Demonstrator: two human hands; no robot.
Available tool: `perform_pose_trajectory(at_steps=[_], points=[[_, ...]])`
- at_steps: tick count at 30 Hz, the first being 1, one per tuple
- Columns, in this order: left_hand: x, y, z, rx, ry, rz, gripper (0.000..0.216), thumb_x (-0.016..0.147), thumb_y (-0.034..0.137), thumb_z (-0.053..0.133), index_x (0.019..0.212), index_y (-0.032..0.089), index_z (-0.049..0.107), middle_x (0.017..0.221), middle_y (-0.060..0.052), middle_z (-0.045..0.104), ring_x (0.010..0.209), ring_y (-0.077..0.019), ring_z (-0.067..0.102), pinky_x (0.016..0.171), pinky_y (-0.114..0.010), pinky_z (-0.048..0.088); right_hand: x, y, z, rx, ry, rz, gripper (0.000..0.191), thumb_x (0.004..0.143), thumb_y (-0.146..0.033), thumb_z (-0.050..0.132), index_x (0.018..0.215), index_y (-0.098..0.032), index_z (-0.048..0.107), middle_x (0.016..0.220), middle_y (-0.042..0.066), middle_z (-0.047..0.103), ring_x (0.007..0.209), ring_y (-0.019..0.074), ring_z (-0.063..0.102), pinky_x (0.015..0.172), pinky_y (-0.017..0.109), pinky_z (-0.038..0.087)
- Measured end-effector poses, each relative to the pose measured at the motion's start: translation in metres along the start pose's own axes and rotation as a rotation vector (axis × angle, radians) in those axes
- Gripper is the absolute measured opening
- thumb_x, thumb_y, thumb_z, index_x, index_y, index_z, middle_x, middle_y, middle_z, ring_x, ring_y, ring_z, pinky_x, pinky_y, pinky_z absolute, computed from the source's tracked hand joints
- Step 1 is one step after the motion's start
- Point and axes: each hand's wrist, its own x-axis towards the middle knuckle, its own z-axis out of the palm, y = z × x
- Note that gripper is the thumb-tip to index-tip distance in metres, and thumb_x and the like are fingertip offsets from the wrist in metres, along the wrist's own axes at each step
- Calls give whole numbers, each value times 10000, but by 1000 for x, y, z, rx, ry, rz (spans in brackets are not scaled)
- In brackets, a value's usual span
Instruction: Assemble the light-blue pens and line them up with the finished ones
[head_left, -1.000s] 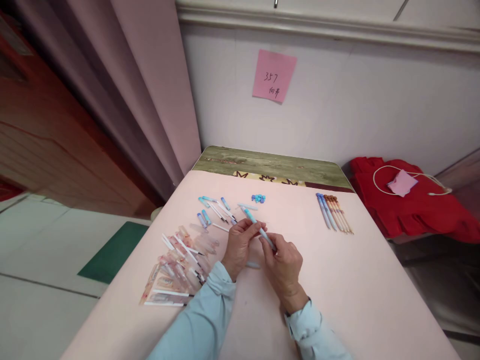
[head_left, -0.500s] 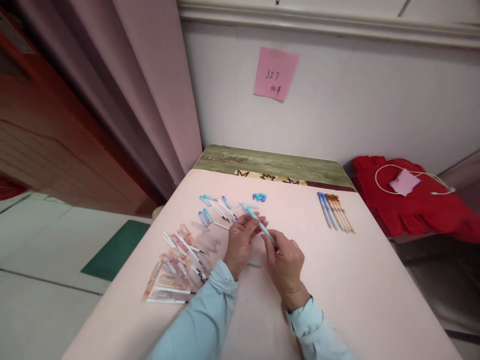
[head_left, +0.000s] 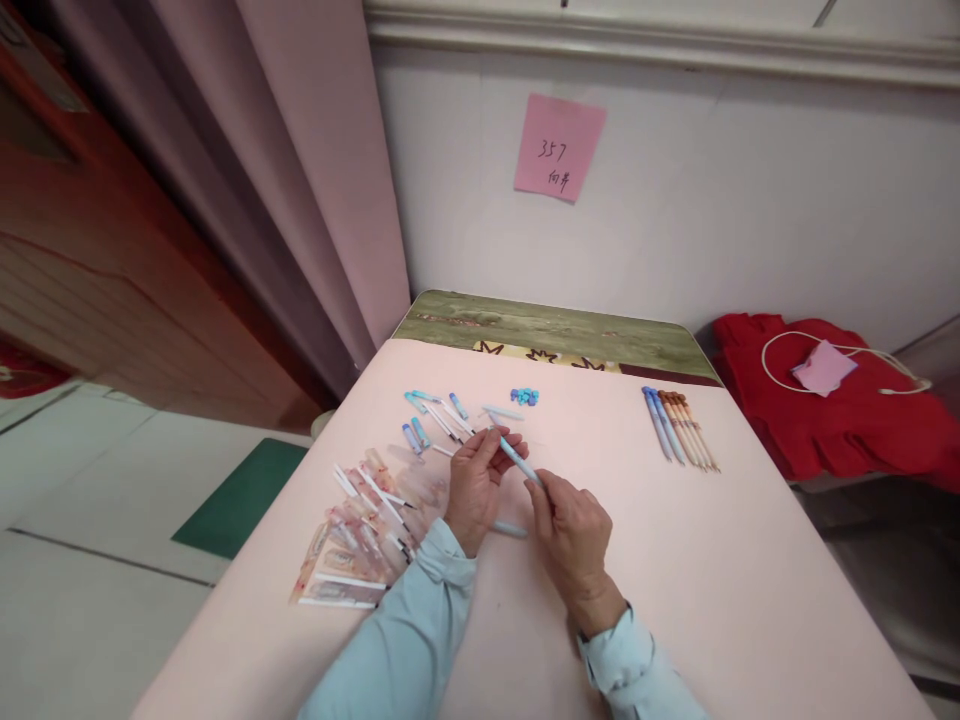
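Observation:
Both hands hold one light blue pen (head_left: pixel 519 462) above the pink table (head_left: pixel 675 560). My left hand (head_left: pixel 476 485) pinches its far end with fingers closed. My right hand (head_left: pixel 574 535) grips the near end, fingers curled round it. A loose light blue pen part (head_left: pixel 510 529) lies on the table between the wrists. Just beyond the hands lie several blue pen parts and white refills (head_left: pixel 439 420) and a small heap of blue caps (head_left: pixel 525 397).
A pile of clear pen wrappers with white refills (head_left: pixel 364 530) lies at the left. A row of finished blue and orange pens (head_left: pixel 680 427) rests at the far right. A red cloth with a white cable (head_left: pixel 832 400) sits beside the table. A pink note (head_left: pixel 559 148) hangs on the wall.
The hands have stayed together on the pen, which now points less far forward; the left fingers closed over its far end. The view has drifted slightly.

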Motion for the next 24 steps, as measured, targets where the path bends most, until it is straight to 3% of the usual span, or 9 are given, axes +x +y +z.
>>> perform_pose_trajectory(at_steps=[5, 10, 16, 24], points=[[-1, -2, 2, -2, 17, 4, 278, 737, 343, 768, 900, 131, 690, 793, -57, 733, 696, -154, 692, 747, -311, 542, 1, -2, 1, 5, 13, 36, 241, 972, -334, 499, 908, -190, 681, 713, 27, 712, 596, 131, 599, 607, 267, 353], [-8, -4, 8, 55, -47, -54, 427, 777, 501, 691, 959, 114, 694, 802, -99, 742, 717, -199, 709, 737, -342, 549, 3, -1, 3, -4, 41, 16, 218, 969, -305, 501, 956, -183, 680, 790, 35, 736, 633, 131, 620, 632, 267, 367], [-9, -1, 9, 135, -70, -95, 279, 694, 277, 797, 903, 114, 711, 793, -86, 746, 740, -193, 707, 729, -302, 541, 4, 3, 3, -30, 70, 33, 197, 957, -313, 537, 962, -182, 684, 774, 21, 735, 604, 120, 611, 632, 269, 371], [-8, -2, 7, 198, -136, -75, 167, 719, 259, 766, 817, 132, 721, 776, -71, 744, 759, -184, 701, 787, -304, 526, 3, 3, 0, -38, 39, 30, 243, 973, -321, 501, 993, -182, 699, 797, 30, 747, 608, 121, 631, 612, 269, 376]])
